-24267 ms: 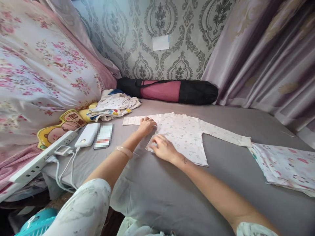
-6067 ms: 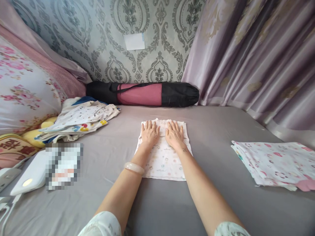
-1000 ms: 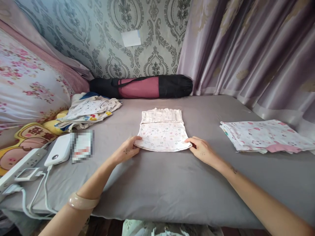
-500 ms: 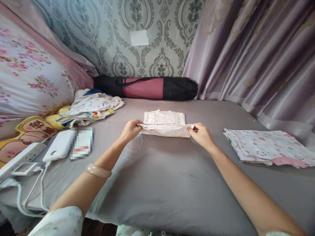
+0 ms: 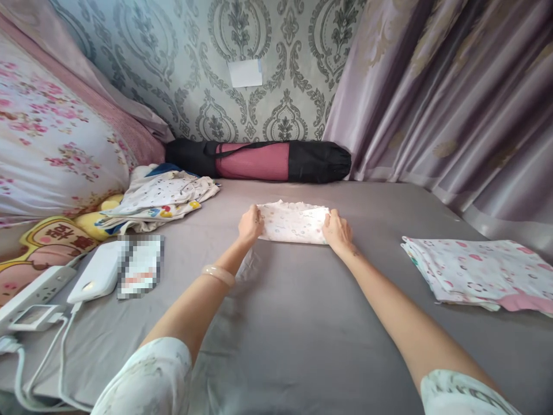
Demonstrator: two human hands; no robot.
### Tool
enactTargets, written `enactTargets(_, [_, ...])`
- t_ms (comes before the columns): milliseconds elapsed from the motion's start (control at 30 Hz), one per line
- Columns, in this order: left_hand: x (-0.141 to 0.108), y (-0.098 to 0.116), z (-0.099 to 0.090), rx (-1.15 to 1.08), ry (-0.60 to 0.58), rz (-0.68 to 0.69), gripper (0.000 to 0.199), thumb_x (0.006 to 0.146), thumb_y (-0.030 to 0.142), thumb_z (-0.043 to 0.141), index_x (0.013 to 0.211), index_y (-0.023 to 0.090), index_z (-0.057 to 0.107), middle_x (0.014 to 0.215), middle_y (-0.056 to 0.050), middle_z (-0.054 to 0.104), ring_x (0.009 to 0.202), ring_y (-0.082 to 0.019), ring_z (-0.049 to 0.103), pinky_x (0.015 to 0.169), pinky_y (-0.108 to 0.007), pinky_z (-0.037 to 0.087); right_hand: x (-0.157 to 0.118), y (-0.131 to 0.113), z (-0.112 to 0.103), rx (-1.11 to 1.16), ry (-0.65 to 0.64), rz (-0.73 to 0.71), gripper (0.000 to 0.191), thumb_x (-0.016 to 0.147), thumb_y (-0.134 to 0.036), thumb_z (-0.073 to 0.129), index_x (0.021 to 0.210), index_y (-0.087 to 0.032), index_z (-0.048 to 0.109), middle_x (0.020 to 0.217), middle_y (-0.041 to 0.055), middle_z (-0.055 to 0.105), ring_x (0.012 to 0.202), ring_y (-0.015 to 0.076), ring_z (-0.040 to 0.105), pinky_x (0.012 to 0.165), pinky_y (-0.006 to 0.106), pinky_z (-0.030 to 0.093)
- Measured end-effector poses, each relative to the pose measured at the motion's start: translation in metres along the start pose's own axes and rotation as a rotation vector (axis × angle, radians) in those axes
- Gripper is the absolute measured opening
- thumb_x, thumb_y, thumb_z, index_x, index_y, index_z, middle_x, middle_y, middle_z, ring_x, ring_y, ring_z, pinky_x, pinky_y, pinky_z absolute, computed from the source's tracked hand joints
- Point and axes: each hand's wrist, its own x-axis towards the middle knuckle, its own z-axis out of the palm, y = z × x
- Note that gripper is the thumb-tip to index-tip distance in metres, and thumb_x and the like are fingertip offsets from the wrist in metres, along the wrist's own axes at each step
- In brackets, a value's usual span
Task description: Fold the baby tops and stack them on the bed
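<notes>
A pale, small-patterned piece of folded clothing (image 5: 294, 223) lies on the grey bedsheet (image 5: 311, 323), in front of a rolled bag. It forms a narrow rectangle with a ruffled far edge. My left hand (image 5: 251, 223) is closed on its left end, the fingertips partly hidden by the hand. At the opposite end, my right hand (image 5: 339, 230) grips the cloth with curled fingers. A light bangle (image 5: 219, 275) circles my left wrist.
Folded white-and-pink printed cloth (image 5: 479, 274) lies at the right. At the left are rumpled clothes (image 5: 166, 196), a yellow cartoon cushion (image 5: 52, 242), a white power bank (image 5: 99, 271), a power strip (image 5: 38, 294) and cables. A black-and-pink bag (image 5: 254, 161) lies against the wall.
Both hands have moved inward with the near edge of the garment, which now lies folded over the far part. The garment is a single narrower band. The view has shifted slightly.
</notes>
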Motion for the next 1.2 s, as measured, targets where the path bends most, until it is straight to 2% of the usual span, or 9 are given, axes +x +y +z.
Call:
enactTargets(167, [0.006, 0.001, 0.011, 0.032, 0.049, 0.057, 0.029, 0.099, 0.03, 0.026, 0.114, 0.023, 0.05, 0.107, -0.012, 0.066, 0.093, -0.026, 0.063, 0.072, -0.032, 0.043, 0.011, -0.004, 0.004, -0.089, 0.008, -0.048, 0.036, 0.102, -0.031, 0.025, 0.122, -0.014, 0.05, 0.101, 0.0184, 0.07, 0.096, 0.0291, 0.067, 0.082, 0.039, 0.044])
enactTargets(367, [0.019, -0.003, 0.017, 0.094, 0.093, 0.104, 0.029, 0.099, 0.028, 0.027, 0.116, 0.023, 0.05, 0.101, -0.011, 0.066, 0.086, -0.024, 0.064, 0.07, -0.031, 0.043, 0.028, -0.003, 0.01, -0.105, 0.016, -0.039, 0.04, 0.103, -0.033, 0.023, 0.124, -0.013, 0.049, 0.101, 0.0201, 0.07, 0.097, 0.0303, 0.067, 0.084, 0.04, 0.044])
enactTargets(567, [0.028, -0.003, 0.016, 0.152, 0.04, 0.129, 0.029, 0.097, 0.027, 0.029, 0.117, 0.021, 0.051, 0.101, -0.014, 0.067, 0.09, -0.027, 0.065, 0.072, -0.034, 0.045, 0.041, -0.002, 0.016, -0.102, 0.007, -0.032, 0.042, 0.103, -0.033, 0.022, 0.124, -0.011, 0.05, 0.102, 0.0223, 0.069, 0.1, 0.0319, 0.067, 0.085, 0.041, 0.044])
enactTargets(867, [0.035, 0.0, 0.024, 0.154, -0.018, -0.01, 0.033, 0.1, 0.033, 0.028, 0.11, 0.016, 0.054, 0.106, -0.02, 0.067, 0.098, -0.031, 0.066, 0.078, -0.039, 0.047, 0.046, -0.004, 0.024, -0.09, -0.016, 0.063, 0.038, 0.1, -0.033, 0.034, 0.118, -0.008, 0.057, 0.106, 0.0244, 0.068, 0.104, 0.0319, 0.066, 0.087, 0.041, 0.046])
enactTargets(1000, [0.033, 0.0, 0.019, 0.099, -0.037, -0.057, 0.028, 0.099, 0.032, 0.033, 0.109, 0.013, 0.053, 0.107, -0.02, 0.066, 0.1, -0.032, 0.065, 0.08, -0.039, 0.046, 0.049, 0.001, 0.015, -0.013, -0.068, 0.109, 0.04, 0.098, -0.034, 0.037, 0.119, -0.008, 0.058, 0.108, 0.0244, 0.067, 0.106, 0.032, 0.065, 0.086, 0.041, 0.047])
enactTargets(1100, [0.027, 0.002, 0.014, 0.104, 0.057, 0.002, 0.029, 0.097, 0.031, 0.039, 0.111, 0.008, 0.051, 0.114, -0.024, 0.061, 0.106, -0.035, 0.06, 0.085, -0.042, 0.045, 0.046, 0.001, 0.003, 0.028, -0.08, 0.063, 0.046, 0.1, -0.038, 0.033, 0.118, -0.005, 0.059, 0.106, 0.0265, 0.066, 0.104, 0.0332, 0.065, 0.083, 0.041, 0.047])
enactTargets(1200, [0.018, 0.013, 0.015, 0.148, 0.158, 0.168, 0.035, 0.097, 0.033, 0.041, 0.118, 0.007, 0.051, 0.127, -0.024, 0.054, 0.12, -0.037, 0.05, 0.097, -0.046, 0.04, 0.036, -0.01, -0.002, 0.022, 0.031, -0.036, 0.049, 0.101, -0.035, 0.025, 0.122, -0.002, 0.055, 0.118, 0.0284, 0.061, 0.111, 0.0345, 0.06, 0.089, 0.043, 0.043])
